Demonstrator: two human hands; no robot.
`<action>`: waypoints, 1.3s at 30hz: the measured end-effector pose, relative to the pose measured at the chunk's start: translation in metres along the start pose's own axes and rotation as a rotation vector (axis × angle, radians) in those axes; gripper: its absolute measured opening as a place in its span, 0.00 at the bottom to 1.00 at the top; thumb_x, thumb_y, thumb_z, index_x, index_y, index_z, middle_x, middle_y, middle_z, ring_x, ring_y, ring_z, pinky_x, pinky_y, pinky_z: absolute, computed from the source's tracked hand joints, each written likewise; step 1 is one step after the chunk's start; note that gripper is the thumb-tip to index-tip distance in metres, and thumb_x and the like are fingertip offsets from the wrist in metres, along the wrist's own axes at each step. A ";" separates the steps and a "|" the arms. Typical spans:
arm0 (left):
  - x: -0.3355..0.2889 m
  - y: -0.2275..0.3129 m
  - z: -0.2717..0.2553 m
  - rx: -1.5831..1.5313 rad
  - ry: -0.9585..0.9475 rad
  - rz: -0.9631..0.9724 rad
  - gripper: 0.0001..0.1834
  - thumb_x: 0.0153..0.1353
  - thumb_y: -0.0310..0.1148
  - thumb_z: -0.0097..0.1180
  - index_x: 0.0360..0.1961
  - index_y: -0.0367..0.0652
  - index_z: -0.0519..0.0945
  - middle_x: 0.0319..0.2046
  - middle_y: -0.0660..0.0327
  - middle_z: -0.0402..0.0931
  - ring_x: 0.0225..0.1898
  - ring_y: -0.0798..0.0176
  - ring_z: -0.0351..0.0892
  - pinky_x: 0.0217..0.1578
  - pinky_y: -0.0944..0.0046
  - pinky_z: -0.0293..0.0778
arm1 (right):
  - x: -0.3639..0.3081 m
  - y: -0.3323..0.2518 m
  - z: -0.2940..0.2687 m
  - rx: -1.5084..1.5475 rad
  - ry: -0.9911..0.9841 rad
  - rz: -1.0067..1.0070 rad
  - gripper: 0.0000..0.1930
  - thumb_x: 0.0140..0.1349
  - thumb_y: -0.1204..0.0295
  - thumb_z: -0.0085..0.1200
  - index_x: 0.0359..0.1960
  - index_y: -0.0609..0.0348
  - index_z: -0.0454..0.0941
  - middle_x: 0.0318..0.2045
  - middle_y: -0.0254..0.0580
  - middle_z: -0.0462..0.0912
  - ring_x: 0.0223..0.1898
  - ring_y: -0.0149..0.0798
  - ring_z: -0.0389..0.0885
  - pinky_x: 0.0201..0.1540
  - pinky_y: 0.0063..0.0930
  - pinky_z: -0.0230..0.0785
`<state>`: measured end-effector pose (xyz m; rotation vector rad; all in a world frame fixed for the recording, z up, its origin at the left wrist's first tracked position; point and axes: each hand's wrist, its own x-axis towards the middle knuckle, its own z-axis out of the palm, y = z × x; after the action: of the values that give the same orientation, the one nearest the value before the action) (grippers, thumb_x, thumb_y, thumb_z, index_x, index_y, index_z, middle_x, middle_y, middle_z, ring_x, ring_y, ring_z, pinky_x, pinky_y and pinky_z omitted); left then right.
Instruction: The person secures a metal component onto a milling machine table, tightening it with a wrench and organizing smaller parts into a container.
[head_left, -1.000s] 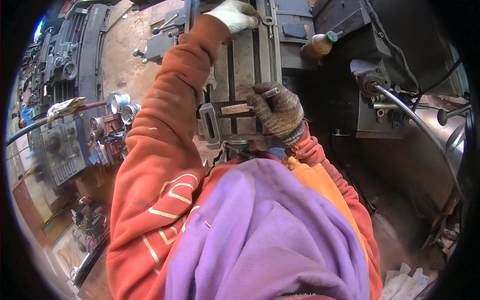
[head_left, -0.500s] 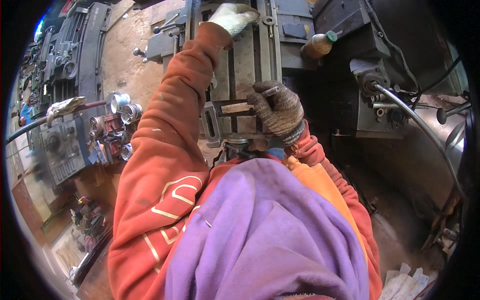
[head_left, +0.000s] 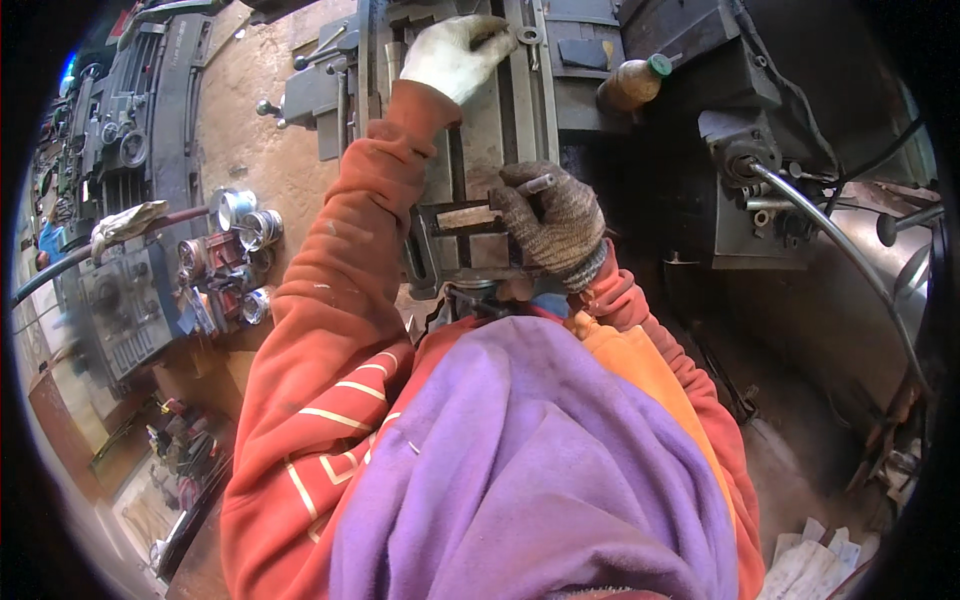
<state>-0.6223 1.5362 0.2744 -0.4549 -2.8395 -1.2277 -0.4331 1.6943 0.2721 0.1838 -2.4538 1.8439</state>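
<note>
A metal machine table (head_left: 484,137) with long slots runs away from me. Over its far part reaches my left hand (head_left: 455,58) in a white glove, its fingers curled into a pinch. Whatever they hold, if anything, is hidden. Just right of those fingertips lies a ring-ended metal piece (head_left: 530,36). My right hand (head_left: 560,222), in a grey-brown knit glove, is closed round a short metal rod (head_left: 537,184) over the near end. Beside its fingers a flat tan strip (head_left: 466,217) projects left; whether the hand grips it is unclear. A slotted steel block (head_left: 419,255) sits at the near left corner.
A bottle with a green cap (head_left: 634,84) stands right of the table. A curved metal pipe (head_left: 838,250) spans the right side. Several tins (head_left: 237,208) stand at left, near a lever handle (head_left: 266,107). Another machine (head_left: 140,110) is at far left.
My left hand has shifted slightly left and nearer, away from the ring-ended piece. The slotted block looks turned and sits closer to the table's end. My right hand has barely moved, still holding the rod.
</note>
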 end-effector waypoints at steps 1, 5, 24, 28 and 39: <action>0.004 -0.007 0.001 0.034 -0.019 0.025 0.23 0.67 0.50 0.58 0.53 0.46 0.86 0.51 0.50 0.85 0.53 0.46 0.83 0.56 0.53 0.76 | 0.000 -0.001 0.000 0.000 -0.013 0.009 0.11 0.64 0.70 0.67 0.46 0.56 0.85 0.35 0.46 0.88 0.32 0.42 0.89 0.37 0.33 0.80; 0.018 0.030 -0.015 0.327 -0.049 0.088 0.19 0.65 0.45 0.59 0.50 0.44 0.86 0.47 0.49 0.84 0.51 0.45 0.83 0.55 0.49 0.76 | 0.002 0.000 -0.004 -0.066 -0.025 -0.004 0.10 0.66 0.70 0.66 0.46 0.59 0.83 0.34 0.46 0.89 0.34 0.40 0.90 0.37 0.32 0.81; 0.067 0.046 -0.016 0.325 -0.130 0.316 0.14 0.63 0.39 0.55 0.42 0.46 0.88 0.42 0.48 0.85 0.48 0.42 0.84 0.50 0.45 0.78 | -0.002 0.006 0.003 0.030 0.052 -0.008 0.11 0.64 0.66 0.66 0.45 0.53 0.86 0.38 0.48 0.88 0.37 0.51 0.88 0.39 0.39 0.80; 0.043 0.027 -0.023 0.355 -0.044 0.351 0.14 0.67 0.39 0.55 0.42 0.45 0.88 0.42 0.48 0.85 0.49 0.40 0.83 0.52 0.45 0.78 | -0.001 0.007 0.002 -0.057 0.050 -0.005 0.11 0.64 0.66 0.66 0.45 0.53 0.86 0.38 0.49 0.87 0.38 0.52 0.88 0.39 0.39 0.80; 0.001 -0.003 -0.006 0.310 0.031 0.254 0.18 0.68 0.48 0.56 0.50 0.51 0.88 0.50 0.57 0.84 0.54 0.48 0.82 0.58 0.51 0.76 | 0.000 0.007 0.001 -0.010 0.030 -0.029 0.11 0.63 0.69 0.67 0.45 0.55 0.85 0.37 0.49 0.87 0.36 0.49 0.89 0.38 0.37 0.80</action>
<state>-0.6252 1.5301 0.2762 -0.7417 -2.7652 -0.7301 -0.4336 1.6953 0.2651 0.1891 -2.4272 1.8085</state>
